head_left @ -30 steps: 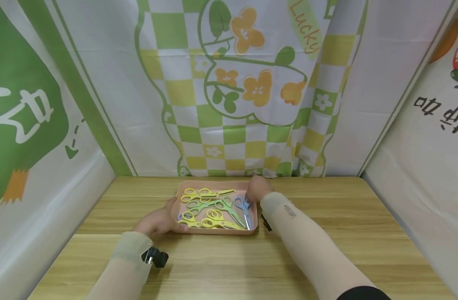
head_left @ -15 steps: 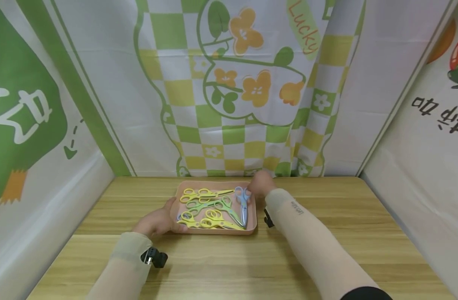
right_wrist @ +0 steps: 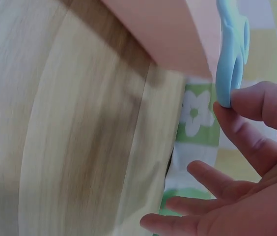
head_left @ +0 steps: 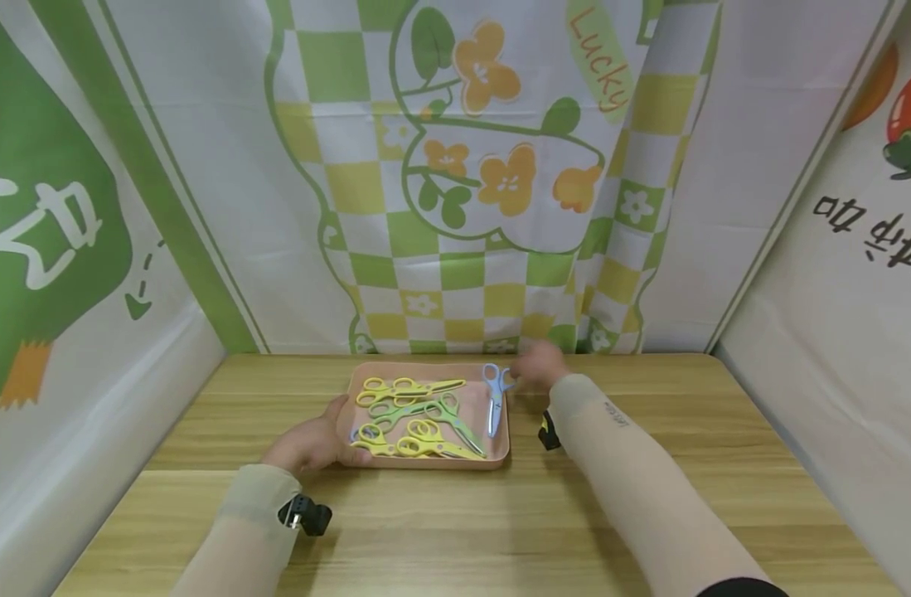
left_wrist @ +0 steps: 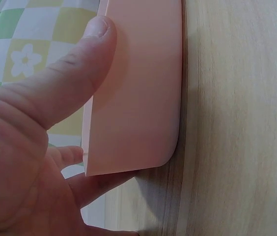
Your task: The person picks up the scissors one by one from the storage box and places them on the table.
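Nearest on the wooden table (head_left: 410,531), the left hand (head_left: 309,445) lies spread at a pink tray's (head_left: 425,464) left end, thumb against the near wall. Inside, front to back, lie yellow scissors (head_left: 448,449), green scissors (head_left: 462,428) and other yellow scissors (head_left: 434,389). At the tray's right end, the right hand (head_left: 542,365) pinches blue scissors (head_left: 496,396) by the handle before a checked curtain (head_left: 462,274).
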The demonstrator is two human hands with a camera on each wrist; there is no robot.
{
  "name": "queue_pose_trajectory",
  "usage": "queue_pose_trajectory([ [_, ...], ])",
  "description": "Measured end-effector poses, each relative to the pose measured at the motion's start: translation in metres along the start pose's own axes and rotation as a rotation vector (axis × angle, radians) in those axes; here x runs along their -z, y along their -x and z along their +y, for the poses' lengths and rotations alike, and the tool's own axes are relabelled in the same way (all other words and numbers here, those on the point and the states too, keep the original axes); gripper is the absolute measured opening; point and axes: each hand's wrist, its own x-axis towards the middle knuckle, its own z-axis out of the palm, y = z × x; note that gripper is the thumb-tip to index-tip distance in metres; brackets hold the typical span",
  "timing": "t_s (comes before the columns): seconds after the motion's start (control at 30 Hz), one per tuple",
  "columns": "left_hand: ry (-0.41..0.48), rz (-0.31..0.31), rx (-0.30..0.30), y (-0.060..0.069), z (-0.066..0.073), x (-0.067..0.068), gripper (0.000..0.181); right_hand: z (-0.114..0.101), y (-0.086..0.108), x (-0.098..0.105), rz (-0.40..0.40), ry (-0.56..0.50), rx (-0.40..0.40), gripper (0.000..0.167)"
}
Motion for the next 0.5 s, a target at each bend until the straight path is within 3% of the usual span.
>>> queue_pose_trajectory([
  [0.23, -0.001, -0.008, 0.005, -0.001, -0.001, 0.000, 0.132, 0.023, 0.003, 0.016, 0.008, 0.068, 0.029, 0.015],
  [0.5, 0.027, -0.019, 0.016, 0.001, 0.000, 0.001, 0.132, 0.050, 0.009, 0.032, -0.011, 0.168, 0.010, 0.019],
])
